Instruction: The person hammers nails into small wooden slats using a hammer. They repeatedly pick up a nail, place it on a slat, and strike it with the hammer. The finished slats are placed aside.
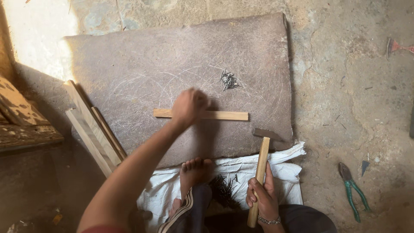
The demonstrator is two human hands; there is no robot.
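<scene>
Hammer (260, 166) gripped in right hand (263, 196), left hand (188, 105) blurred over wooden strip (224, 115), grip unclear, slab (129, 69) edge nearby.

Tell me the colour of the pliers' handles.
Green, on the pliers in the head view.

Head cam, looks steeply down, close over stone slab (172, 64) & floor (345, 86).

nails (228, 80) behind strip (224, 115), hammer (260, 169) right
</scene>
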